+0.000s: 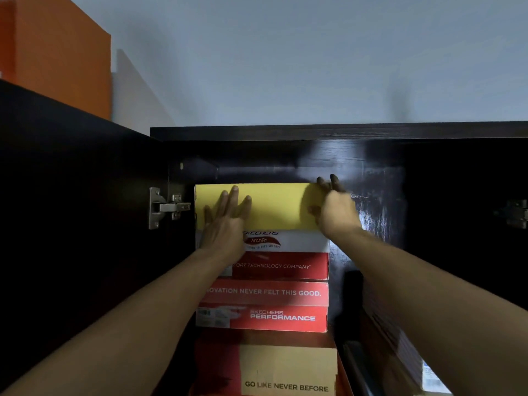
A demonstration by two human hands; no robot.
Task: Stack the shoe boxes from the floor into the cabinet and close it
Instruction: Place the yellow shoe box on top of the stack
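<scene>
**Top box seated on the stack: both hands at its front face**

The yellow shoe box (268, 205) lies on top of the stack inside the dark cabinet (328, 132), its long axis running from 9 o'clock to 3 o'clock across the view. It rests directly on the white Skechers box (300, 241), under which sit the red boxes (280, 292) and, lowest in view, a tan box (288, 367).

The left hand (225, 218) lies flat on the yellow box's front face towards 9 o'clock, fingers straight and pointing to 12, gripping nothing. The right hand (334, 207) is at the box's 3 o'clock end, fingers curled round the upper corner, so it holds that end. Both hands are on the box itself; neither is nearer.

The box appears flush with those below, so stacking seems nearly finished here; what remains is probably a small push towards 12.

At 9 o'clock, a metal hinge (165, 207) marks the open door's side. An orange box (63, 52) stands on top at 10 o'clock.
</scene>
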